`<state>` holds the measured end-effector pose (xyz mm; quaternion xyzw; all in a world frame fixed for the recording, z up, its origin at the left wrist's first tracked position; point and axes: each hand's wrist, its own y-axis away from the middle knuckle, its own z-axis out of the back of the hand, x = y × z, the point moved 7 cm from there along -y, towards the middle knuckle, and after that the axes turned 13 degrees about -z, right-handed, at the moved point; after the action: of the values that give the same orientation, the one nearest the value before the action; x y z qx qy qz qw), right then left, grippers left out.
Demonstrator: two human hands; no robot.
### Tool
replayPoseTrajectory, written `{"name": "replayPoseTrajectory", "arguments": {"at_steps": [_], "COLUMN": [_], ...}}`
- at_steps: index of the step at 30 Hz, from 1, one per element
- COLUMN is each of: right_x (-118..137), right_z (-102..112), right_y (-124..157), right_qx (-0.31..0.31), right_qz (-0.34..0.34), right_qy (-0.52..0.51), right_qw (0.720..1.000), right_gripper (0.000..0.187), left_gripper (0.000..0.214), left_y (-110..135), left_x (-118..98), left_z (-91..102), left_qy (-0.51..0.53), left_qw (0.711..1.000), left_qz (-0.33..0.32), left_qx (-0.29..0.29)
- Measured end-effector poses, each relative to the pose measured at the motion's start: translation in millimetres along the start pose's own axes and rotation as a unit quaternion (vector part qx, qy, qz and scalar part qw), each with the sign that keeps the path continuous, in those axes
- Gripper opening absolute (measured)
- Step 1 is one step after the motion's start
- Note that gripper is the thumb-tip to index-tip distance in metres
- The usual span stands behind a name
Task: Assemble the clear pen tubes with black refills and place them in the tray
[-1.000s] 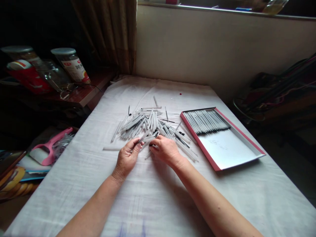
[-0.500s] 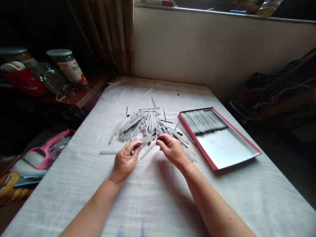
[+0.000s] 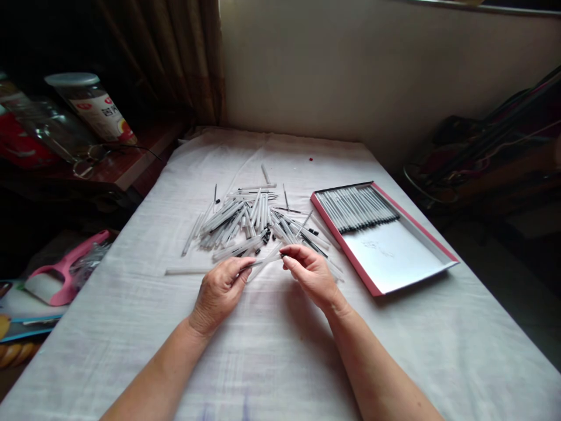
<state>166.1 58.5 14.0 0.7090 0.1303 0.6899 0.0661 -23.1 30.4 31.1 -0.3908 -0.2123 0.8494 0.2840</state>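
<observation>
My left hand (image 3: 223, 289) is closed, thumb and fingers pinching a thin dark pen refill (image 3: 250, 266) that points to the right. Opposite it, my right hand (image 3: 309, 273) pinches a small black pen plug (image 3: 283, 255) between thumb and fingertips. A small gap separates the two hands. Just beyond them lies a loose heap of clear pen barrels (image 3: 223, 219), with dark refills and small black plugs (image 3: 266, 235) among them. One barrel (image 3: 186, 271) lies alone by my left hand.
To the right sits a shallow pink-edged box (image 3: 346, 257) with a row of pens (image 3: 357, 207) along its far end. A white cloth (image 3: 280, 362) covers the table. On the left are a labelled jar (image 3: 94, 111), eyeglasses (image 3: 87, 164) and a pink-handled object (image 3: 70, 266).
The view has tipped downward and shifted slightly. My right fingertips now show a black plug. A barrel that was by my left fingers now lies at the heap's near edge.
</observation>
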Motion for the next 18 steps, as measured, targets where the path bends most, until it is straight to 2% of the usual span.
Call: {"name": "replayPoseTrajectory", "arguments": {"at_steps": [3,8,12,15,18], "right_x": [2.8,12.4,10.4,10.4,14.1], "right_z": [1.7,2.7,5.7,6.8,5.5], "right_y": [1.9,7.5,7.1,6.4,7.4], "right_qx": [-0.015,-0.028,-0.027,-0.037,-0.054], "right_qz": [0.028,0.117,0.126,0.135,0.161], "right_qy": [0.031,0.109,0.138,0.19,0.27], "right_qw": [0.999,0.987,0.982,0.972,0.948], "right_gripper": [0.02,0.014,0.015,0.019,0.032], "left_gripper": [0.022,0.022,0.022,0.022,0.021], "left_y": [0.1,0.8,0.4,-0.4,-0.9], "left_x": [-0.3,-1.1,-2.5,-4.7,-6.8], "left_z": [-0.7,-1.9,-1.1,-1.0,-2.1], "left_qy": [-0.002,-0.004,-0.002,0.003,-0.005], "left_qw": [1.0,1.0,1.0,0.999,0.999], "left_qz": [-0.001,-0.006,-0.024,-0.041,-0.051], "left_qx": [0.007,0.022,0.013,0.009,0.018]}}
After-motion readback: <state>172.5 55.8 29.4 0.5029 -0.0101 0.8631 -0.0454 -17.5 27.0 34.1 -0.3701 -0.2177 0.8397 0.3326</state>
